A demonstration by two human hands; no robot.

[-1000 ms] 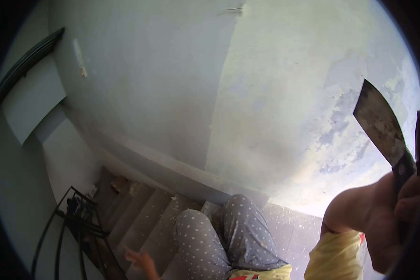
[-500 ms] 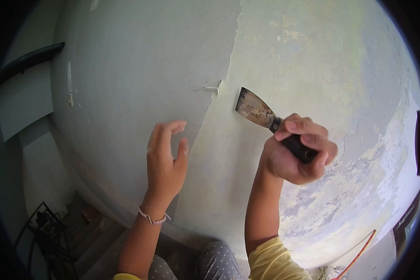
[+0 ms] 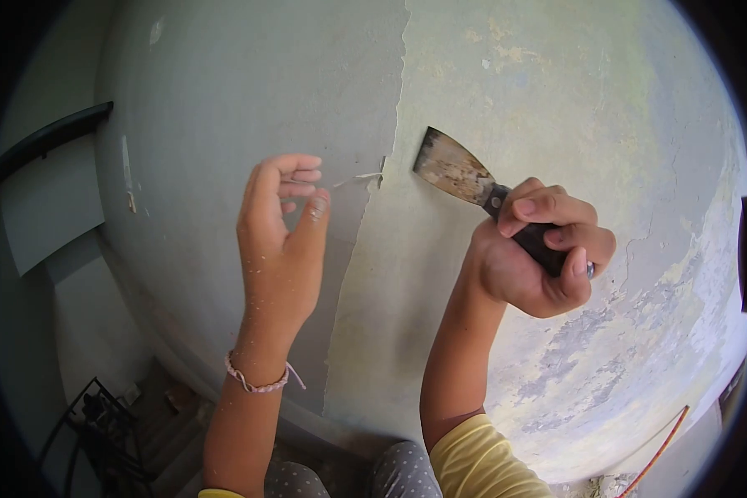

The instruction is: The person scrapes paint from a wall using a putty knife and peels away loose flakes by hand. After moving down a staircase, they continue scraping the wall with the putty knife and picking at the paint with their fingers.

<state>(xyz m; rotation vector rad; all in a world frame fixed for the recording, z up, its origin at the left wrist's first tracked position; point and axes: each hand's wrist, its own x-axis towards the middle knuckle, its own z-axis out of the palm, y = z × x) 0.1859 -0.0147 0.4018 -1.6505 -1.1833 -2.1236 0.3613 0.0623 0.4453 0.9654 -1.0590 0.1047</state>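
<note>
Right hand (image 3: 531, 270), centre-right: grip wrapped round the dark handle of a scraper (image 3: 456, 170). Blade points up and left, its face stained, in front of the wall (image 3: 490, 332); whether it touches cannot be told. Blade edge lies just right of the ragged paint edge (image 3: 403, 58), near a thin loose flake (image 3: 362, 177). Left hand (image 3: 275, 236), left of that flake: grip spread, thumb apart from curved fingers, pale specks on skin. Cord bracelet (image 3: 257, 384) at wrist. Dark railing (image 3: 91, 407) low at left; orange cord (image 3: 656, 452) near right.
</note>
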